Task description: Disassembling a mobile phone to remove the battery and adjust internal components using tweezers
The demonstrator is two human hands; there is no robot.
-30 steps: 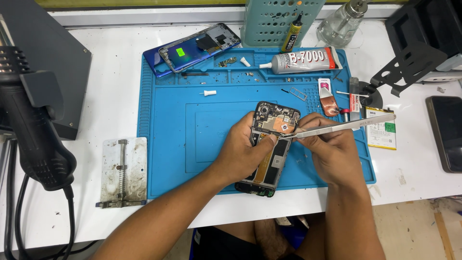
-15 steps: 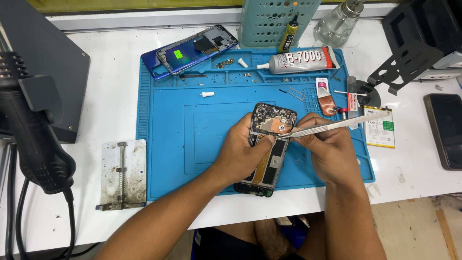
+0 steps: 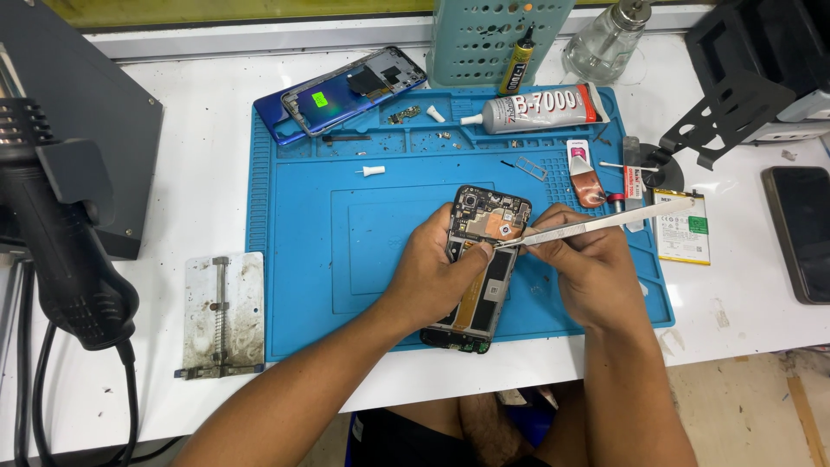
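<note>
The opened phone point(image 3: 481, 268) under the left hand point(image 3: 437, 272) shows matt black plastic, a coppery metal patch and bare circuit parts. The tweezers point(image 3: 605, 223) in the right hand point(image 3: 584, 272) are smooth, bright metal. The work mat point(image 3: 346, 233) looks like matt blue rubber with moulded ridges. The white table point(image 3: 199, 199) is smooth and faintly glossy. Near left, the metal holder plate point(image 3: 223, 316) is dull, scratched and stained. Far right, the bottle point(image 3: 609, 43) is clear glass; the glue tube point(image 3: 540, 108) looks like soft, glossy plastic.
</note>
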